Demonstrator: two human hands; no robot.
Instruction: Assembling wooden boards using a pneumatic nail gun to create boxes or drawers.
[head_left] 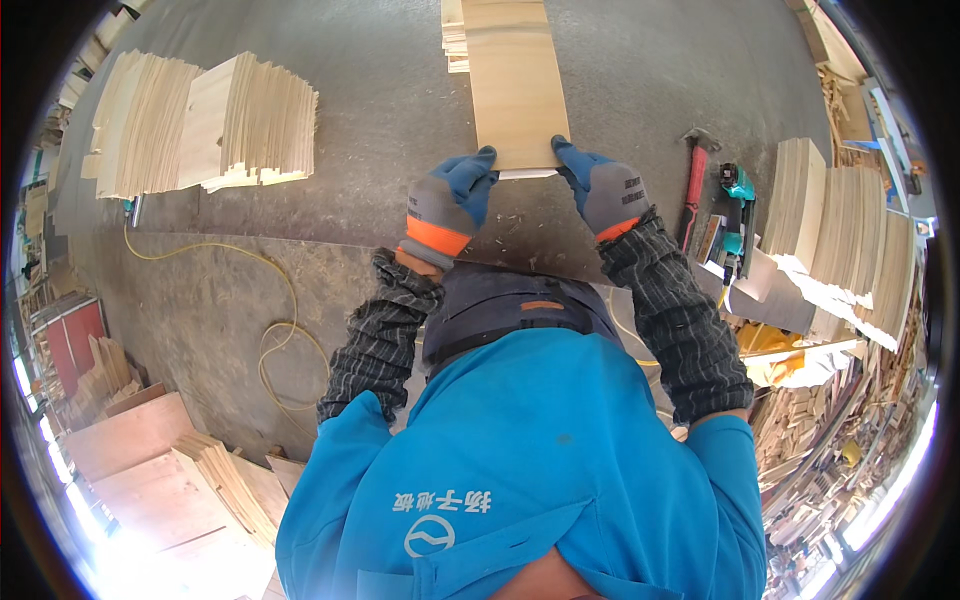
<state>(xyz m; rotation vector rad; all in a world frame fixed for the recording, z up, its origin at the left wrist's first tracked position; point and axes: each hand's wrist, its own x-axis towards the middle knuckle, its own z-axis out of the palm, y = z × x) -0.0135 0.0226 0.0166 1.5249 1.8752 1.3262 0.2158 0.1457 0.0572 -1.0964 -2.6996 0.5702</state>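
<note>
A long, pale wooden board (515, 85) lies ahead of me on a grey work surface, its far end cut off by the picture's top edge. My left hand (452, 197), in a grey and blue glove with an orange cuff, grips the near left corner, thumb on top. At the near right corner, my right hand (605, 188), gloved the same way, holds on with its thumb over the edge. The fingers under the board are mostly hidden. Just left of the board's far part sits a stack of thin wooden strips (455, 38).
Stacked wooden panels (205, 120) stand at the far left, with more stacks (835, 205) on the right. A red-handled hammer (692, 190) and a teal-and-black nail gun (738, 215) lie right of my right hand. A yellow hose (290, 275) loops left; wood scraps (815, 420) pile at the lower right.
</note>
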